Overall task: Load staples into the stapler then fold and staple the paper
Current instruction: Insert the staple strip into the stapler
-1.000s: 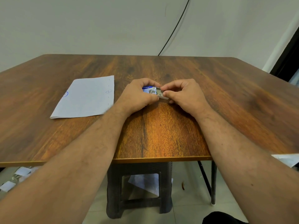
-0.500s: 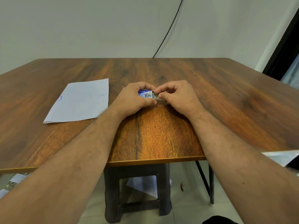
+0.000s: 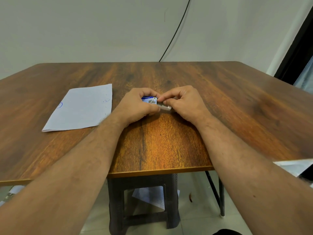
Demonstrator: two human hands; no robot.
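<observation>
There are two bare hands (image 3: 137,106) (image 3: 184,103), one small blue-and-white cardboard staple box (image 3: 149,100), one white paper sheet (image 3: 81,107), and one brown wooden bench (image 3: 169,141).

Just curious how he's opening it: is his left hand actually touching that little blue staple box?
Touching. The head view shows the left hand with its fingers and thumb curled round the blue staple box, no gap between them, while the right hand works at the box's open end.

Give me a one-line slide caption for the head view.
Left hand grips a small staple box while right hand works its slid-out tray; paper lies alongside.
</observation>
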